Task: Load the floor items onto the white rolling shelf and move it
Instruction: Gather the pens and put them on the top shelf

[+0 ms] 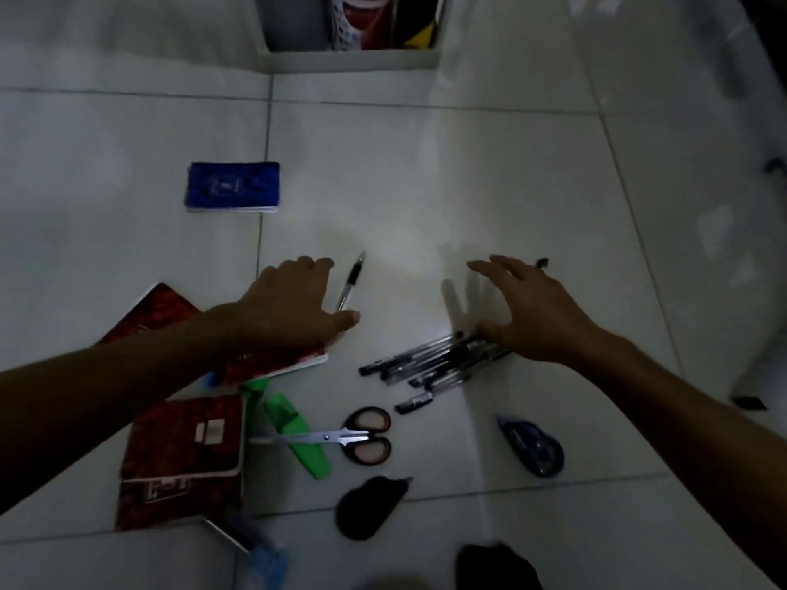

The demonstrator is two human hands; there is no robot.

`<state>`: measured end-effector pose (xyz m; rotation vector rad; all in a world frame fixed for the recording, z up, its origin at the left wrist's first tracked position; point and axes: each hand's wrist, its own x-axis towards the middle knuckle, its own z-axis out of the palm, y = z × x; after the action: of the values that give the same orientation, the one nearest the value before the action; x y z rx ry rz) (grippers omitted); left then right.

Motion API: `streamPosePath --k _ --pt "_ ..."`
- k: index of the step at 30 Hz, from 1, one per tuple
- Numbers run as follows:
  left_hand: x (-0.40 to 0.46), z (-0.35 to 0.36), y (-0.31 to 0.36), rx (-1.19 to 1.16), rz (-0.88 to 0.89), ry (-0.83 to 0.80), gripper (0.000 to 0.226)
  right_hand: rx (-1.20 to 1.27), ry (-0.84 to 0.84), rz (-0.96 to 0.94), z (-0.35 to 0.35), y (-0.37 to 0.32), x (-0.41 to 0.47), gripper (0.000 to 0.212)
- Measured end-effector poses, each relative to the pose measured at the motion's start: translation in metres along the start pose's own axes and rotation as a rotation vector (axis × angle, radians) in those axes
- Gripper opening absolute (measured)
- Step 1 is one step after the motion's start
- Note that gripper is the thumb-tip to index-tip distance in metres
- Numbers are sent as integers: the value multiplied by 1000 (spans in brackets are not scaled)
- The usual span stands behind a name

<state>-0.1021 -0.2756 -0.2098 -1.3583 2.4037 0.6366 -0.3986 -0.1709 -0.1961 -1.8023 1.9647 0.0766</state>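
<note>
**Both hands spread above stationery scattered on the tiles**

A bundle of black pens point(434, 359) lies on the white tiled floor point(426, 172), just under the right hand point(524, 308), whose fingers are spread wide and hold nothing; whether the palm touches the pens cannot be told. A single pen point(351, 283) lies apart, just beside the left hand point(294, 304), which is open and flat above a red notebook point(272, 359). A second red notebook point(183, 457) lies nearer the person. Between the notebooks and pens lie a green ruler point(294, 432) and scissors point(362, 436), the blades crossing the ruler. A blue correction tape point(536, 449) lies right, a blue notebook point(233, 187) farther off, left. The white shelf point(349, 61) stands at the top edge.
</note>
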Motion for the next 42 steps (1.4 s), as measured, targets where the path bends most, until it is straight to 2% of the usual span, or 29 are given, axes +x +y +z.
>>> streamPosePath --k 3,6,11,17,18,20,23,29,33,35,37,40,42 --pt "3 23 24 -48 13 -23 93 27 49 93 11 22 -14 84" --pt "7 31 41 -86 70 40 92 114 117 186 20 37 -22 69" --pt "13 38 62 -185 234 95 56 150 123 223 36 40 -23 50" --pt "25 42 62 -279 208 246 28 184 232 295 44 37 -14 29" --pt "27 42 61 -251 214 261 28 163 233 308 43 38 -13 27" --pt "31 41 58 -51 261 262 36 169 240 311 42 41 -11 25" --pt "35 33 57 231 349 285 32 247 250 301 41 43 -10 29" --pt "39 33 62 319 430 299 21 413 232 290 39 37 -11 62" --pt "38 36 75 356 462 357 23 392 201 234 34 29 -8 62" --pt "35 38 85 271 444 348 23 366 197 266 31 28 -10 63" --pt "34 42 94 127 371 270 23 394 202 382 31 28 -15 62" --pt "34 47 101 -16 331 166 33 559 145 551 39 24 -32 58" --pt "32 50 104 -46 335 132 43 685 151 661 49 15 -42 64"
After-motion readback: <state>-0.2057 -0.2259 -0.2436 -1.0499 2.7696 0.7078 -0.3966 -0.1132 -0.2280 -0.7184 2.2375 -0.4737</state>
